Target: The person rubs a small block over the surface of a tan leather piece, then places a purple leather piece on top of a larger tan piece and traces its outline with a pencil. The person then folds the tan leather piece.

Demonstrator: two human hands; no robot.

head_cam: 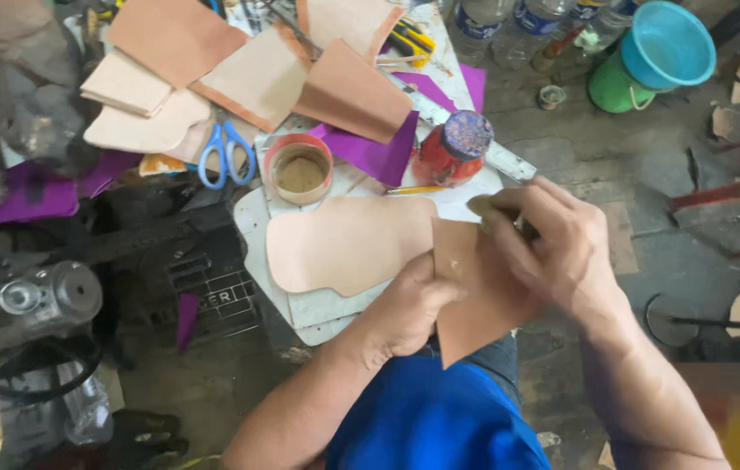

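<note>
Both hands point(405, 313) grip tan leather piece point(474, 305).

Two hands, the left hand point(409, 309) and right hand point(553, 239), share one tan leather piece point(474, 300). One blue-handled scissors point(225, 153), one open round tin point(299, 169), one red jar point(453, 150), one green bucket point(649, 57), and perhaps three clear bottles point(527, 26) along the top edge.

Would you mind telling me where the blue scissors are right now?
In the head view the scissors lie upper left of centre on the worktop, just left of the open round tin and below the stacked tan leather pieces.
</note>
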